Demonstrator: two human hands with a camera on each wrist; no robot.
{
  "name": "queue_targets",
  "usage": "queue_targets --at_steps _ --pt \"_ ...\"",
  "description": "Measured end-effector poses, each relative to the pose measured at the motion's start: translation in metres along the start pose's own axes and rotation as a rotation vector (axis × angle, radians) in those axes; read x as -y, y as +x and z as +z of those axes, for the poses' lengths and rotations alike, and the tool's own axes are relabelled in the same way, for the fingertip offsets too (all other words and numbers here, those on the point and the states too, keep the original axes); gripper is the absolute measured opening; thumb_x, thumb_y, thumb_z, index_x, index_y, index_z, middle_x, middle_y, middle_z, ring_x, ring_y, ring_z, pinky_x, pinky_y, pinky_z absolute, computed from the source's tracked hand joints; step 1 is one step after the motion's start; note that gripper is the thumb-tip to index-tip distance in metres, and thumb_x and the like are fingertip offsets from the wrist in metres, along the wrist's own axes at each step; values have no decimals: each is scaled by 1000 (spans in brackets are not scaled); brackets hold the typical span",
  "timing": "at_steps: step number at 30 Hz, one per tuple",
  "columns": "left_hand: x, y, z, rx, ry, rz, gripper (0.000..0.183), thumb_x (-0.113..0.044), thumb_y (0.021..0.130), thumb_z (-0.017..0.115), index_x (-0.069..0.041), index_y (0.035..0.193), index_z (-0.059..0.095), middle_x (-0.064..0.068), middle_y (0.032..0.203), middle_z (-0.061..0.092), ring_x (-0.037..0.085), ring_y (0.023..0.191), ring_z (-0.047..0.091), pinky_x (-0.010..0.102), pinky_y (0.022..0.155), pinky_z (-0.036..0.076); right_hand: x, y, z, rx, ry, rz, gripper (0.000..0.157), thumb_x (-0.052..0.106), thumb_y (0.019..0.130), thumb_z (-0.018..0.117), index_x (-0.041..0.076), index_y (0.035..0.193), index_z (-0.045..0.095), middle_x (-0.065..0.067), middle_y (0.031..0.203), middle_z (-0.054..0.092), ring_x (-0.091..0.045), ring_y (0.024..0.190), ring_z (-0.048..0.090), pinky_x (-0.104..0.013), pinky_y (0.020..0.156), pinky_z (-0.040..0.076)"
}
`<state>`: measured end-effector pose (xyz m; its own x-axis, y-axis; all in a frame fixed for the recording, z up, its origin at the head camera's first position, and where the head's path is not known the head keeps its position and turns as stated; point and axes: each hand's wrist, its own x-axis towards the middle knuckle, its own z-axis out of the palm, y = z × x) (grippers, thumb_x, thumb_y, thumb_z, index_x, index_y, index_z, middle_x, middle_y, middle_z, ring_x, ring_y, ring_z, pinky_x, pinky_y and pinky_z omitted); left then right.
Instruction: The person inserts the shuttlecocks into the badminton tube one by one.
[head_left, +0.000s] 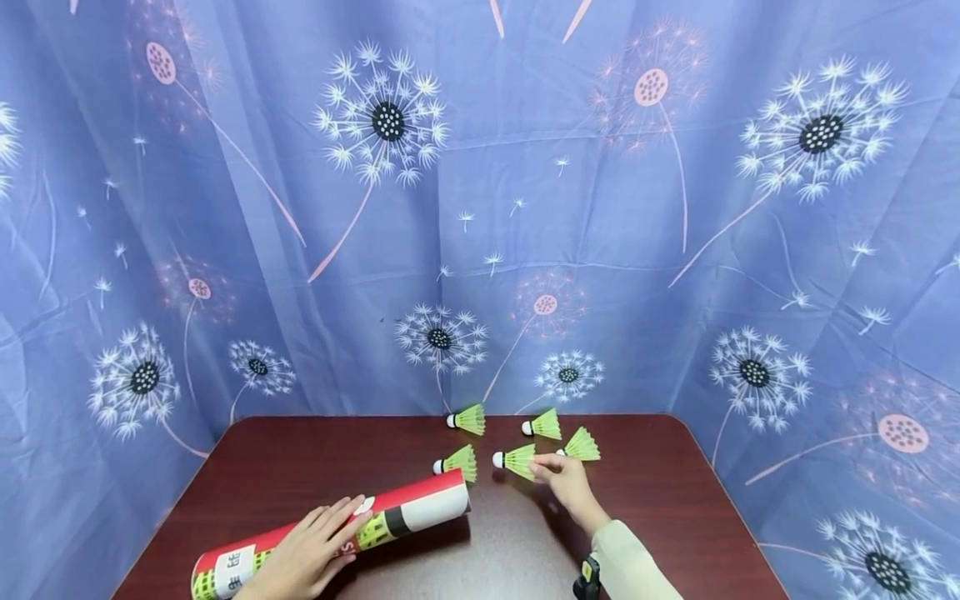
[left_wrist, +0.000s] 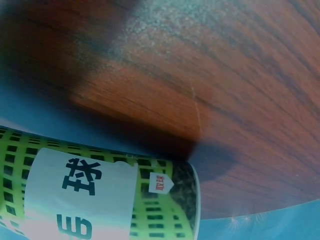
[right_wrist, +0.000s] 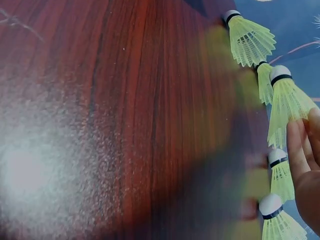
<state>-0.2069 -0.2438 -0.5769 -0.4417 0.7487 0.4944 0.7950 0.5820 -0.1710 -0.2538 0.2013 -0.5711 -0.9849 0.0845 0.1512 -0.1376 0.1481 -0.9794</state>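
Note:
My left hand (head_left: pixel 307 546) lies across a red, white and green shuttlecock tube (head_left: pixel 431 502), fingers over its top and thumb along the near side. The tube slants over the left of the table; its green mesh print and white label fill the lower left of the left wrist view. Between thumb and fingertips, my right hand (head_left: pixel 572 487) pinches the skirt edge of a yellow-green shuttlecock (head_left: pixel 516 460). Its white cork points left, toward the tube's right end. In the right wrist view the same held shuttlecock (right_wrist: pixel 289 102) is cork up.
Other shuttlecocks lie around: one (head_left: pixel 459 463) just behind the tube's right end, one (head_left: pixel 469 418) and another (head_left: pixel 545 425) near the back edge, and one (head_left: pixel 582 445) behind the right hand. Beyond the dark red wooden table (head_left: pixel 337 446) hangs a blue dandelion-print curtain (head_left: pixel 495 208).

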Motion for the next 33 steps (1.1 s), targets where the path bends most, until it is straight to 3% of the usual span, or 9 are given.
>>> queue_targets --at_steps 7,12,16,22,28,33 --pt "0 -2 1 11 -18 -2 76 -38 79 74 -16 146 44 9 143 48 23 121 52 29 103 24 6 -5 -9 118 7 -6 20 -6 87 64 -19 102 65 -26 93 69 -18 72 70 -41 73 56" --pt "-1 -3 1 29 -15 -20 79 -38 78 75 -18 147 43 7 145 46 22 122 51 30 101 27 24 -13 -13 188 37 -20 20 -10 86 62 -23 101 62 -32 95 66 -23 73 70 -52 76 52" --pt "0 -1 0 7 -30 -1 76 -37 79 75 -16 146 44 9 144 47 23 121 51 30 100 27 22 -14 -14 223 54 -26 20 -9 87 62 -23 102 62 -32 96 66 -24 74 71 -53 77 51" --pt "3 4 0 -80 -50 69 56 -40 94 56 -8 141 49 17 140 50 29 118 54 34 98 28 14 -13 -12 247 56 -53 23 -3 88 64 -20 103 64 -30 97 67 -16 76 71 -55 77 51" --pt "2 6 0 -104 -65 79 53 -41 100 41 -6 139 51 17 139 50 30 117 55 34 96 28 16 -15 -5 273 54 -80 23 -2 87 66 -19 102 65 -31 98 66 -11 75 69 -53 76 52" --pt "1 9 0 -97 -83 82 53 -38 97 51 -6 139 51 17 141 49 31 118 54 35 96 29 22 -18 3 310 77 -109 24 -4 87 65 -21 103 63 -34 100 65 -7 77 68 -48 75 54"
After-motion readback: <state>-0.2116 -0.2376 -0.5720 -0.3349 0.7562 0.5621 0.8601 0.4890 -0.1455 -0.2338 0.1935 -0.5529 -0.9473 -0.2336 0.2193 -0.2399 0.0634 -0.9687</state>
